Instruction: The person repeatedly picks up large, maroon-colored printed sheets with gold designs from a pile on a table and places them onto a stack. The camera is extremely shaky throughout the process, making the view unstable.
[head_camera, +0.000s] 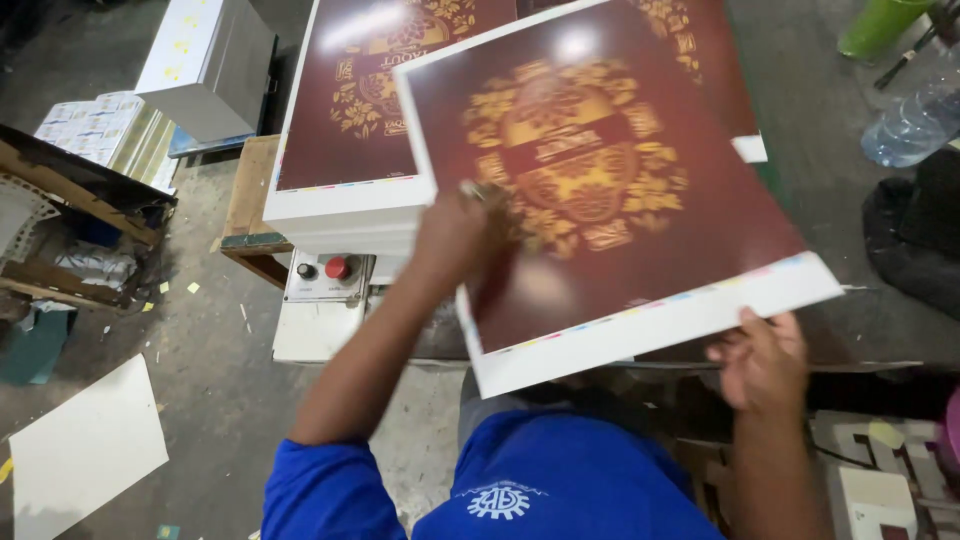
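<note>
Two bare hands hold one batch of large printed sheets (620, 190), maroon with a gold ornamental crest and a white margin. The left hand (455, 235) lies flat on the batch's top face near its nine o'clock edge, fingers spread and blurred, so I cannot tell how firmly it presses. The right hand (765, 360) is at the five o'clock corner, fingers curled under the white edge and thumb on top, closed on the batch. The batch sits tilted, its five o'clock corner lifted off what lies below.

Beneath it, toward eleven o'clock, a tall stack of the same prints (345, 120) rests on a wooden pallet (250, 190). Just below that stack, at about eight o'clock from the left hand, is a grey control panel (325, 275) with a red button (338, 267). Farther out at seven o'clock a blank white sheet (85, 450) lies on the concrete floor. At one o'clock, well apart, are a green tube (880, 25) and a clear plastic bottle (915, 125).
</note>
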